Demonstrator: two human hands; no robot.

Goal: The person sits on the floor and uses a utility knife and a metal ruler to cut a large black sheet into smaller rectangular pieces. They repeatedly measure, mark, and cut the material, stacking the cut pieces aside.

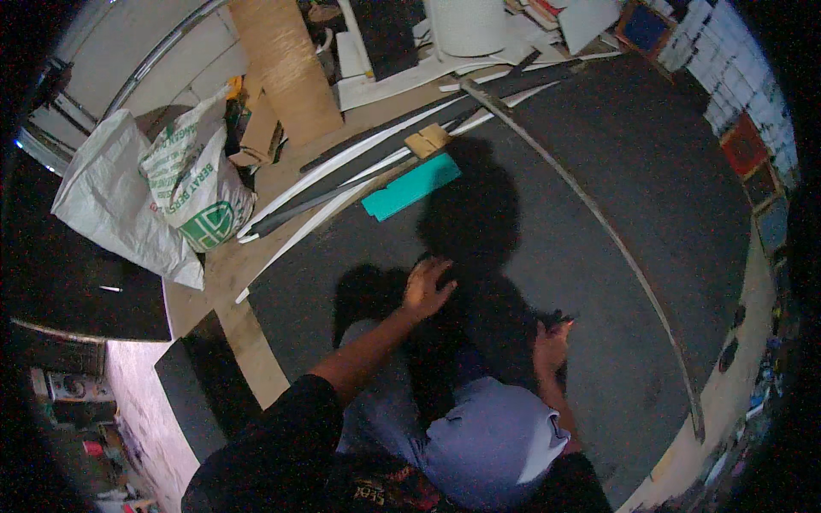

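A large dark grey sheet [616,325] lies flat in front of me, with my knees over its near part. My left hand [429,288] is on or just above the sheet, its fingers spread and nothing in them. To the right, my right hand [552,346] is low over the sheet with its fingers curled together. A small dark shape and an orange-red spot show at its fingertips; what it holds, if anything, I cannot make out. My shadow darkens the sheet around both hands. Beyond the left hand lies a flat turquoise piece [412,187], beside a small tan block [427,140].
A long thin strip [590,205] curves across the sheet on the right. White and dark strips [359,171] lie along the far left edge. Two woven sacks [201,171] stand at the left, near a tall brown board [286,68]. A white bucket-like container [466,26] stands at the back.
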